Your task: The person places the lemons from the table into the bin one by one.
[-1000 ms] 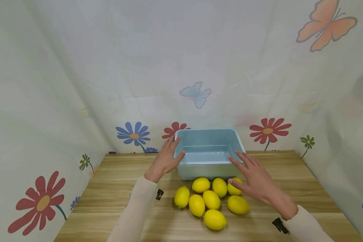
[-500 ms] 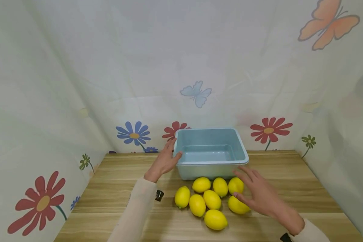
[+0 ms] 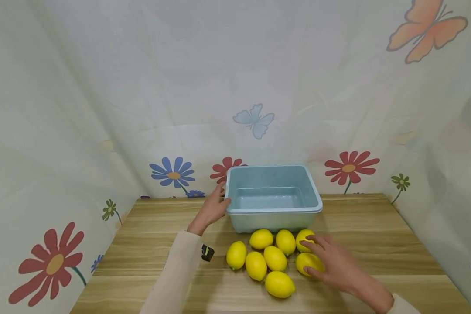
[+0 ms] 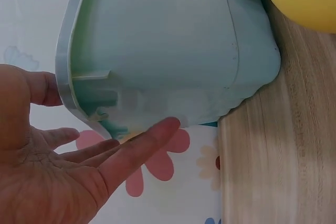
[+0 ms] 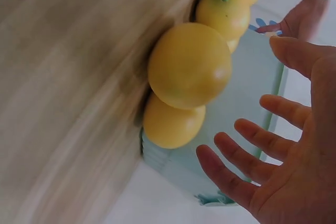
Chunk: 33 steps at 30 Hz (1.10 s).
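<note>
A light blue plastic basin [image 3: 274,221] stands toward the back of the table, with nothing inside it. My left hand [image 3: 209,212] is at its left side, fingers extended; in the left wrist view the thumb lies by the rim and the fingers spread along the outer wall. Several yellow lemons [image 3: 275,259] lie grouped in front of the basin. Over the right end of the group hovers my right hand [image 3: 339,266], fingers spread and holding nothing. Below it is the nearest lemon [image 3: 310,264], partly covered by the hand in the head view.
The wood-grain table [image 3: 172,218] is enclosed by a pale curtain [image 3: 180,87] printed with flowers and butterflies. The basin stands close to the back curtain. A black strap buckle [image 3: 207,253] hangs at the left sleeve.
My right hand has left the basin's right side and come back toward me, down over the right-hand lemons. My left hand has shifted slightly left, away from the rim. Basin and lemons stay put.
</note>
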Tool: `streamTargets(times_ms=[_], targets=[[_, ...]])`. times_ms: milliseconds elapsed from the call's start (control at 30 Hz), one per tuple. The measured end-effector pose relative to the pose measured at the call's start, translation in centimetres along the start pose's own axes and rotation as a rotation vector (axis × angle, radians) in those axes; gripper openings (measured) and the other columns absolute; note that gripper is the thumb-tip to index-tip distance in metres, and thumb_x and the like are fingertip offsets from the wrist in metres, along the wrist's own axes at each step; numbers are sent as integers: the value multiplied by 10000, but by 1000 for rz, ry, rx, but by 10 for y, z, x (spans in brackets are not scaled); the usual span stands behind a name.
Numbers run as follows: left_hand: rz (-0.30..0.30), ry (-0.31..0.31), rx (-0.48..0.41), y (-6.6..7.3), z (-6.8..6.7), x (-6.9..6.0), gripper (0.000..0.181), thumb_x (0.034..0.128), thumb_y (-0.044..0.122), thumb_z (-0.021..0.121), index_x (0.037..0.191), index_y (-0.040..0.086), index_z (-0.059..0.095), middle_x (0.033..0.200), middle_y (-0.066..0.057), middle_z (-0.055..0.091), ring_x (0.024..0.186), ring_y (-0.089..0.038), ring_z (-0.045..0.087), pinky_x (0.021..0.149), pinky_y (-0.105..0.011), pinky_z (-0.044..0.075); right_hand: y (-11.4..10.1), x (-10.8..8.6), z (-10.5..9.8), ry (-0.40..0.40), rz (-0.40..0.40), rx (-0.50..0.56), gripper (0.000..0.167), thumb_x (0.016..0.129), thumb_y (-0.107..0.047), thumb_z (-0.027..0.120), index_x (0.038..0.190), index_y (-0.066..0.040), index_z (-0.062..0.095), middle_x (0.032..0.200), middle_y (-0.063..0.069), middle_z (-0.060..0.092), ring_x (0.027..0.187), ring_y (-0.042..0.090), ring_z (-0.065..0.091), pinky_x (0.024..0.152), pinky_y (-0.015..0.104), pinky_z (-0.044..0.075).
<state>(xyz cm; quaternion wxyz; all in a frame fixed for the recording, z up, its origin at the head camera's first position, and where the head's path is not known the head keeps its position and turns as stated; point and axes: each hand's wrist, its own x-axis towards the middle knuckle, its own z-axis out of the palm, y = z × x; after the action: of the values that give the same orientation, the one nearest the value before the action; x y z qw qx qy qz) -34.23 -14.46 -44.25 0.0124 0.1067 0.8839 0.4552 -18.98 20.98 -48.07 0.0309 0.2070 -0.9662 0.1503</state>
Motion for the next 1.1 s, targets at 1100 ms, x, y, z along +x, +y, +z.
streamTargets(times_ms=[1100], targets=[[-133,-11,-264,-9,6,9,590,978,269,489,1534,198,303,1494,-206,436,1064,-353,639,708,-444,624,6,1,34,-80,-51,27,537,816,-381,766,1286,-184,595,1251,38,603,1042,247,616,853,523,535]])
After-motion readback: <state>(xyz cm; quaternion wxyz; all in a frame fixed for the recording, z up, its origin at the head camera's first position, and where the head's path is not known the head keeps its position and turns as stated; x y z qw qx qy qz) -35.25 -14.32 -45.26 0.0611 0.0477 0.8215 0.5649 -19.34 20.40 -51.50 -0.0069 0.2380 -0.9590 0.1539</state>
